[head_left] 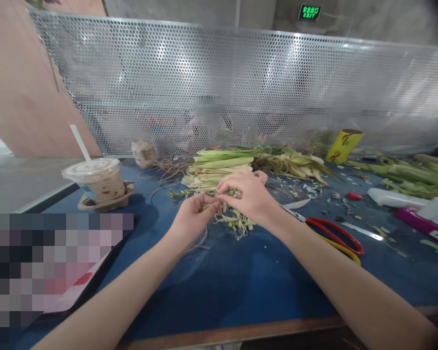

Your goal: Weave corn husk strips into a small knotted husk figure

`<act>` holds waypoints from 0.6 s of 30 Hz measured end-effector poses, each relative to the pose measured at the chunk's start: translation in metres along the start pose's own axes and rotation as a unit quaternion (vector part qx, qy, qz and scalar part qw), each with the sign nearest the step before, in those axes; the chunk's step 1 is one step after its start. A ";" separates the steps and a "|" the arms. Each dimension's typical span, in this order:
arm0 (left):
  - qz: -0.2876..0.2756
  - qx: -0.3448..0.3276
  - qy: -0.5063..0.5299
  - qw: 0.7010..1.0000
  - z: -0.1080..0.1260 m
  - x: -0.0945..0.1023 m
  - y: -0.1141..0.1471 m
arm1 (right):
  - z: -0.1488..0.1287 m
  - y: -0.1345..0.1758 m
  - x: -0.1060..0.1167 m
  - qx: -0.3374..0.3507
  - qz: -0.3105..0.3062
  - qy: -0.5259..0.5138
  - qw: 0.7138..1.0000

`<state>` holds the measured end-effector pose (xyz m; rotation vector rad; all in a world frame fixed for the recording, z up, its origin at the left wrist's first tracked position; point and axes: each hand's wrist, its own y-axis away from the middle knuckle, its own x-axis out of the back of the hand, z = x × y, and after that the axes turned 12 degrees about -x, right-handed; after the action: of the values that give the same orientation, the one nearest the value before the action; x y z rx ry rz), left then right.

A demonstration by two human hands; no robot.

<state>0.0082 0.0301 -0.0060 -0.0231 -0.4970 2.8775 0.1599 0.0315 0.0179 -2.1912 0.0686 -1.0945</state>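
Two hands [195, 211] [250, 192], one husk stack [222, 165], one scissors [323, 221].

The screen [131, 63] is showing perforated, glossy metal. The table [270, 287] is presenting a smooth, matt finish. The cup [104, 188] is displaying clear, glossy plastic; its holder [102, 206] is exhibiting matt, rough paper pulp. The scissors [328, 222] are combining bright metal and glossy plastic. The husks [222, 160] are appearing fibrous and matt.

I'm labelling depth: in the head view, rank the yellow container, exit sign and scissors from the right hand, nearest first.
1. Scissors, just right of the right hand.
2. Yellow container, back right.
3. Exit sign, high beyond the mesh panel.
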 end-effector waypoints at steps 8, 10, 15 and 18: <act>0.013 0.103 0.183 0.978 0.006 0.005 -0.001 | 0.001 0.007 -0.003 0.163 0.036 0.061 0.984; 0.014 0.114 0.211 0.971 0.006 0.005 0.000 | 0.002 0.010 -0.006 0.178 0.050 0.078 0.980; 0.020 0.125 0.256 0.958 0.008 0.006 0.002 | -0.005 0.016 -0.009 0.222 0.062 0.156 0.960; 0.026 0.131 0.279 0.951 0.012 0.005 0.004 | -0.011 0.018 -0.012 0.240 0.118 0.230 0.936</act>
<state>0.0021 0.0235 0.0039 -0.7875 -0.0052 2.7749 0.1491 0.0154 0.0034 -1.4269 0.2384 -1.3022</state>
